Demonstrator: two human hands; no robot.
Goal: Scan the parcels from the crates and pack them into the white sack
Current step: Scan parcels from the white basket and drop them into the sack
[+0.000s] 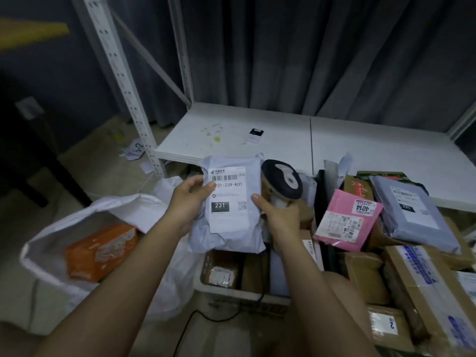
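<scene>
My left hand (189,199) grips the left edge of a white poly-bag parcel (229,235), held up with its label marked 231 facing me. My right hand (279,215) holds the handle of a barcode scanner (282,180), whose black head rises beside the parcel's right edge; the thumb touches the parcel. The white sack (51,243) lies open at lower left with an orange box (100,251) inside. Under my hands a white crate (231,296) holds brown parcels. Further right more parcels are piled, among them a pink bag (345,222) and a grey bag (412,215).
A white metal rack stands behind, its low shelf (296,140) carrying a small black-and-white device (253,135). The scanner's black cable (206,315) trails over the floor below the crate. Paper scraps (136,150) lie on the floor by the rack post. Dark curtains hang at the back.
</scene>
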